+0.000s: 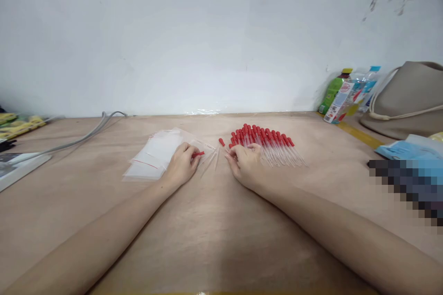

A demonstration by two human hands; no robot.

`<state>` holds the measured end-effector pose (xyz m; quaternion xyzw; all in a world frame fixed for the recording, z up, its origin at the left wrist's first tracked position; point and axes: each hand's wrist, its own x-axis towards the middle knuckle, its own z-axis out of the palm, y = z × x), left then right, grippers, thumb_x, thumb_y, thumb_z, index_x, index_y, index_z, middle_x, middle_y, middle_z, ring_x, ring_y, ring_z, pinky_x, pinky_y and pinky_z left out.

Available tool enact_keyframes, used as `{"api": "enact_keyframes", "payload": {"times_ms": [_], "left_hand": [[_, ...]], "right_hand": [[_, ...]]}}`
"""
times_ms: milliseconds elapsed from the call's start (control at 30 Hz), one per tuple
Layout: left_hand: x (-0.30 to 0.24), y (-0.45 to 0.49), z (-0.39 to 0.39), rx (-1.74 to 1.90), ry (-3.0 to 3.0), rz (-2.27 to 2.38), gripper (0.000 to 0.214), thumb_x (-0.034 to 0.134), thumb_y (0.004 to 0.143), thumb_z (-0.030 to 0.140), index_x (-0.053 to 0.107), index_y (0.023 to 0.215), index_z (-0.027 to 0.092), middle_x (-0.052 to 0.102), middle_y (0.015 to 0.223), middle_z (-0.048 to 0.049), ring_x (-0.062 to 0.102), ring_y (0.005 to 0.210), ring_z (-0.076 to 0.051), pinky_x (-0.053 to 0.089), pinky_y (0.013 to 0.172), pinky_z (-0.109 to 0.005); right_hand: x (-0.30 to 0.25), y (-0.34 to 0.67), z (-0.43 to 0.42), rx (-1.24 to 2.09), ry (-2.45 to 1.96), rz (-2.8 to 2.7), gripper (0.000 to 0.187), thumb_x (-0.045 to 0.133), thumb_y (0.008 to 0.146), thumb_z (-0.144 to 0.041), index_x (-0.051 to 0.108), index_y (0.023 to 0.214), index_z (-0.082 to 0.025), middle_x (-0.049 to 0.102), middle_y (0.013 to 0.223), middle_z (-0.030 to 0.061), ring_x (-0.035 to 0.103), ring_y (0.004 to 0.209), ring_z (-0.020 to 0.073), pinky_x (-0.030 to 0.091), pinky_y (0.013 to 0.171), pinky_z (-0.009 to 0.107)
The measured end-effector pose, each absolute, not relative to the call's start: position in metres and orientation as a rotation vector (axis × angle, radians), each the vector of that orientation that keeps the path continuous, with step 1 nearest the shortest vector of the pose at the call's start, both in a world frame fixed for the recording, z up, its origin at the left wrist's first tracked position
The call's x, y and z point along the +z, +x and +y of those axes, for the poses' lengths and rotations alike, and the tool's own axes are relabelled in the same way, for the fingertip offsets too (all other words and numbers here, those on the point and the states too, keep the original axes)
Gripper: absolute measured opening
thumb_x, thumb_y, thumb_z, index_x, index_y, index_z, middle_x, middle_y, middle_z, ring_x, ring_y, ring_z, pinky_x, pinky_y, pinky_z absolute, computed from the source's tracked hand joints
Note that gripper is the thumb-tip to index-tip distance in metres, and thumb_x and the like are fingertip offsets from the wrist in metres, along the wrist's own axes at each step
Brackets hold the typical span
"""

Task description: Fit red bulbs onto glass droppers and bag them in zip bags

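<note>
Here's the lone dropper (pixel 222 142), its red bulb up and to the left, in the space between the two hands, its clear tube running down to the right hand (pixel 246 163). Those fingers are drawn in narrow, pinching the tube, so the bulb sits just beyond the fingertips. Across to the left hand (pixel 183 162): its fingers are closed on a small red piece (pixel 198 153), poking out past the thumb; whether it's another bulb, I can't tell. Thin clear tubes (pixel 209 162) slant down just right of those fingers, and see-through plastic spreads around them. Right beside the right hand, partly behind it, there's the big pile of droppers (pixel 263 136), red bulbs at the far side, tubes pointing nearer. On the other flank, clear bags (pixel 147 156) lie overlapped by the left hand, a red line across one. All of it on the brown counter (pixel 207 239)! Farther out, a grey cable (pixel 93 132) curves along the left; way over right, bottles (pixel 335 93) stand near the wall (pixel 207 37), beside a grey-brown bag (pixel 408 97).
</note>
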<state>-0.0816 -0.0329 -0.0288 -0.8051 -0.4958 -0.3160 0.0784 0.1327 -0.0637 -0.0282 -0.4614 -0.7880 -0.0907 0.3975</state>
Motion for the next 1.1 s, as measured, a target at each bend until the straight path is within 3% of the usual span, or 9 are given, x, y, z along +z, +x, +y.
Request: {"api": "enact_keyframes", "payload": {"times_ms": [233, 433, 933, 1100], "left_hand": [[-0.016, -0.063, -0.060, -1.156, -2.488, -1.285, 0.009, 0.047, 0.083, 0.020, 0.052, 0.090, 0.016, 0.057, 0.086, -0.0047, 0.053, 0.082, -0.017, 0.044, 0.074, -0.031], [-0.023, -0.038, -0.090, -1.228, -2.835, -1.366, 0.023, 0.048, 0.085, 0.026, 0.051, 0.107, 0.018, 0.060, 0.100, -0.0043, 0.057, 0.089, -0.015, 0.047, 0.079, -0.029], [-0.022, -0.033, -0.092, -1.361, -2.979, -1.361, 0.018, 0.050, 0.085, 0.027, 0.059, 0.097, 0.018, 0.062, 0.092, -0.0034, 0.058, 0.085, -0.015, 0.046, 0.076, -0.026], [-0.021, -0.036, -0.093, -1.256, -3.064, -1.272, 0.016, 0.049, 0.085, 0.028, 0.060, 0.093, 0.018, 0.062, 0.088, -0.0024, 0.057, 0.082, -0.014, 0.045, 0.075, -0.025]], "right_hand": [[-0.040, 0.177, -0.088, -0.226, -0.956, -2.074, 0.018, 0.042, 0.088, -0.022, 0.056, 0.099, -0.019, 0.067, 0.084, 0.0025, 0.056, 0.068, 0.0114, 0.027, 0.078, 0.031], [-0.034, 0.181, -0.099, -0.180, -0.923, -2.113, 0.014, 0.045, 0.086, -0.021, 0.058, 0.093, -0.019, 0.067, 0.082, 0.0009, 0.056, 0.066, 0.0104, 0.025, 0.079, 0.032], [-0.032, 0.179, -0.098, -0.038, -0.891, -2.203, 0.017, 0.044, 0.087, -0.024, 0.060, 0.091, -0.020, 0.066, 0.079, 0.0005, 0.054, 0.066, 0.0107, 0.024, 0.078, 0.033], [-0.027, 0.182, -0.096, 0.047, -0.838, -2.321, 0.020, 0.042, 0.088, -0.022, 0.062, 0.091, -0.020, 0.064, 0.075, 0.0001, 0.053, 0.067, 0.0108, 0.024, 0.074, 0.031]]}}
